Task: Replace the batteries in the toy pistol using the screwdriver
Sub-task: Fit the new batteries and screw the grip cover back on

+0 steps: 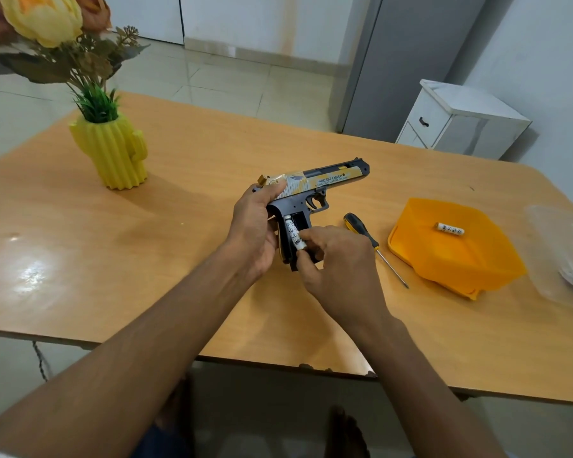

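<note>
Head cam looks fwd/down, close over table [179, 292].

I count one toy pistol [311, 190], two white batteries, one in the pistol's handle [294, 237] and one in the tray [450, 228], one screwdriver [374, 247], one orange tray [470, 262], one yellow cactus vase [113, 153] of flowers, one clear plastic bag [566, 259] at far right, and my two hands, left [255, 226] and right [334, 256].

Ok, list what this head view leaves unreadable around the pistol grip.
- Battery polarity: markings too small, lower end hidden by the right hand.
- Whether it is going in or coming out: not shown.
- Grip cover and screw: not seen.
- Pistol rear: hidden by the left hand.
- Clear bag: cut off, contents blurred.
</note>
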